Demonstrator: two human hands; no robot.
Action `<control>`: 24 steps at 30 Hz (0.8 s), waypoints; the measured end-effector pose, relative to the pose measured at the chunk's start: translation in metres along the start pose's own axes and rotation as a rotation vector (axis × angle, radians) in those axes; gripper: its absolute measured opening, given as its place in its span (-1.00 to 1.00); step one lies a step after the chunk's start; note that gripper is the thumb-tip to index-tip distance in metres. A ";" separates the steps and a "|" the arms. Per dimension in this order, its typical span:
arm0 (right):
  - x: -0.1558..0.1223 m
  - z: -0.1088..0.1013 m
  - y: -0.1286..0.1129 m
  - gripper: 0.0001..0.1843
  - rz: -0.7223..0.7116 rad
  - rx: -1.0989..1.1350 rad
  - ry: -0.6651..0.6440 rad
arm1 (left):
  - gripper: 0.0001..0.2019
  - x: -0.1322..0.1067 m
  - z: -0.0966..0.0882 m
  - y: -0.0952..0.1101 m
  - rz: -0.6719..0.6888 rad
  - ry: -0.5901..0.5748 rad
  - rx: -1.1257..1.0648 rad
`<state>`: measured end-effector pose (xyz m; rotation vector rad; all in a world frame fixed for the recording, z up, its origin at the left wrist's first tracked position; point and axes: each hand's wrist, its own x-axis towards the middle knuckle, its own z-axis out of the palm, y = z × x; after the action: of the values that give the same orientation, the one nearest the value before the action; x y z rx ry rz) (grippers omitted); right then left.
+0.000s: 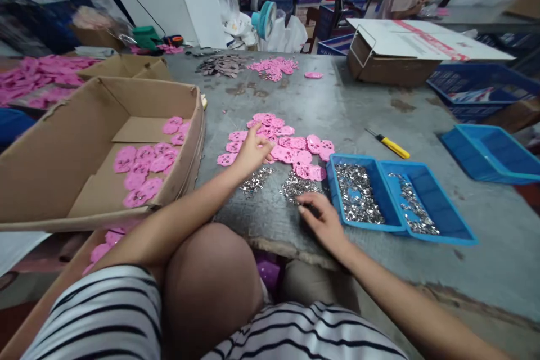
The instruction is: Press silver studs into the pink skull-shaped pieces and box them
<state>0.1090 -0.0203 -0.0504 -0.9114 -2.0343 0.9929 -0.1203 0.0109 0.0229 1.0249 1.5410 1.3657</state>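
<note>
The pink plastic pieces are spread flat in the middle of the grey table, within both arms' reach. The left hand is laid on their near left edge, fingers and thumb resting on one piece; whether it is gripped cannot be told. The right hand is set palm down, fingertips bent onto the pile of small metal parts; a grasp cannot be told. The blue divided tray, just right of that hand, keeps more metal parts contained. A cardboard box at the left holds further pink pieces, and a yellow-handled screwdriver lies farther right.
</note>
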 end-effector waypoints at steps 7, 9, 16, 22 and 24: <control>-0.002 -0.027 0.026 -0.67 0.238 -0.169 0.255 | -0.31 -0.009 -0.005 -0.019 -0.088 0.030 -0.060; 0.005 -0.030 0.027 -0.65 0.264 -0.181 0.254 | -0.32 -0.011 -0.006 -0.021 -0.091 0.027 -0.099; 0.077 -0.030 -0.001 -0.49 0.113 -0.966 -0.159 | -0.43 -0.024 -0.004 -0.029 -0.147 -0.114 -0.209; 0.091 -0.024 -0.018 -0.60 0.225 -1.213 -0.350 | -0.66 -0.031 -0.004 -0.038 -0.161 -0.311 -0.237; 0.089 -0.024 -0.021 -0.59 0.235 -1.230 -0.358 | -0.68 -0.033 -0.004 -0.040 -0.164 -0.341 -0.235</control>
<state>0.0758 0.0506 0.0028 -1.6704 -2.8891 -0.1621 -0.1157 -0.0249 -0.0149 0.9093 1.1559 1.1569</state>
